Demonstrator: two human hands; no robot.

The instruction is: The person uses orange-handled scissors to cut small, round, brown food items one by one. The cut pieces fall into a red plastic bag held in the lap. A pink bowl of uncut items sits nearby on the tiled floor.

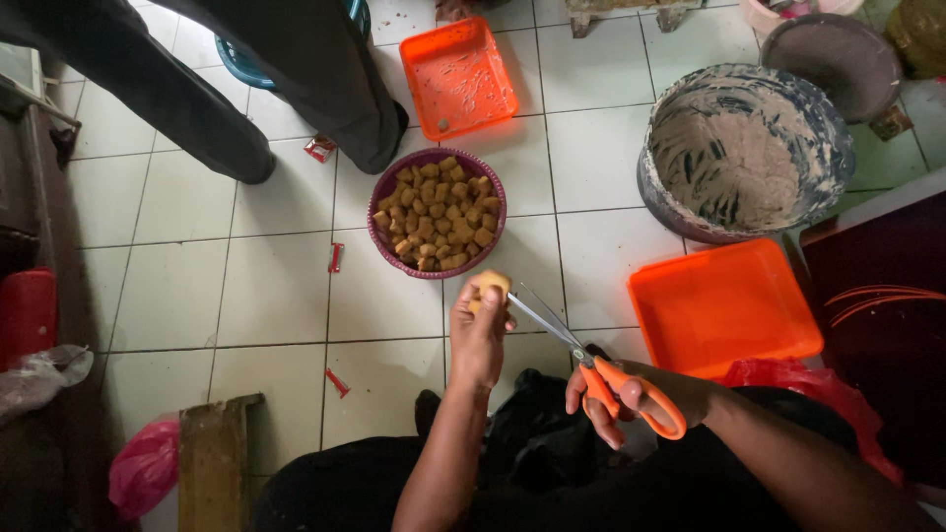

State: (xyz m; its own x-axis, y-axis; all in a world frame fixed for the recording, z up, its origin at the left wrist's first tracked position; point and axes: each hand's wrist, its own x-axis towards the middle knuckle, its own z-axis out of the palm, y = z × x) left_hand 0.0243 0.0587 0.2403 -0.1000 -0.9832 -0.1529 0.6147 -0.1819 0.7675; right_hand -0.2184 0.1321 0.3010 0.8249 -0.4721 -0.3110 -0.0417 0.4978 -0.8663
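Evidently a cutting step is in hand: the left hand [478, 335] pinches a tan fried piece [490, 288] above the tiled floor [177, 286], just short of the purple basket [438, 213] full of similar pieces. The right hand [626, 394] grips orange-handled scissors [591, 365], blades parted. Their long axis runs diagonally, tips pointing up-left toward the piece. Bringing blades onto it would call for a steady pinch, fingers clear.

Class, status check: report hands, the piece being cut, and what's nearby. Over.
Left hand grips tan food piece. Right hand holds orange-handled scissors, blades open beside it. Purple basket of pieces just beyond; nothing between.
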